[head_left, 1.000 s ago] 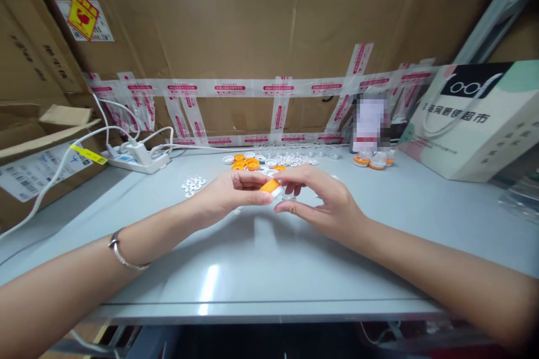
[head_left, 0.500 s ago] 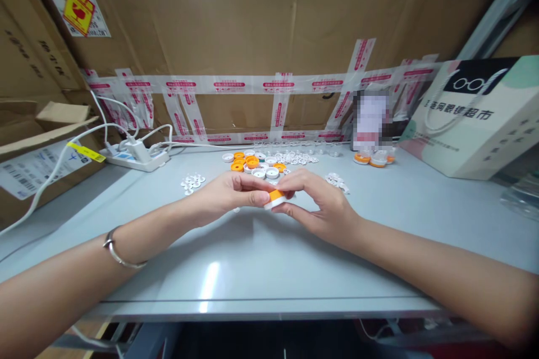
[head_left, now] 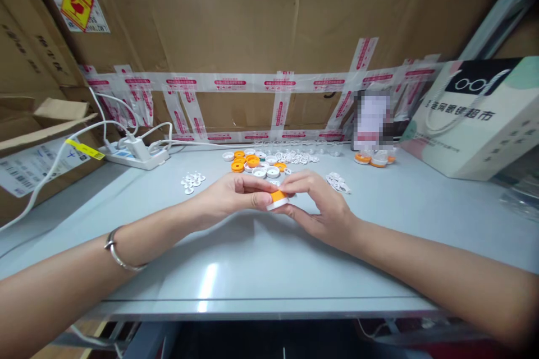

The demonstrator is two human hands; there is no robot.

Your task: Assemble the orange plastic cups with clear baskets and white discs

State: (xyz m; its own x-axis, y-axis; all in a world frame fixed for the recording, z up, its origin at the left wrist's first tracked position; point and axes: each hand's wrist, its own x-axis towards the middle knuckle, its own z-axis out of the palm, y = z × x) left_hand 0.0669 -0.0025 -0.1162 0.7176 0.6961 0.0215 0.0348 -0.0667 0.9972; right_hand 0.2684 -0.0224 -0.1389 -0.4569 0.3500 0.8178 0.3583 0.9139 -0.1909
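Note:
Both of my hands meet over the middle of the grey table (head_left: 252, 258), pinching one small orange and white cap (head_left: 278, 199) between them. My left hand (head_left: 236, 196), with a silver bracelet on its wrist, grips the cap from the left with thumb and fingers closed. My right hand (head_left: 320, 202) holds it from the right, fingertips curled over its top. Just behind the hands lies a heap of loose orange and white caps (head_left: 256, 164) and small white discs (head_left: 297, 158).
A white power strip (head_left: 135, 154) with cables sits at the back left beside a cardboard box (head_left: 29, 151). More white discs (head_left: 192, 182) lie left of the hands. Finished orange pieces (head_left: 373, 159) stand at the back right, next to a white paper bag (head_left: 475, 118). Taped cardboard forms the back wall.
The hands came lower and closer together, closing on the cap, and have turned it from lying sideways to orange side up. Over the last half second they barely moved.

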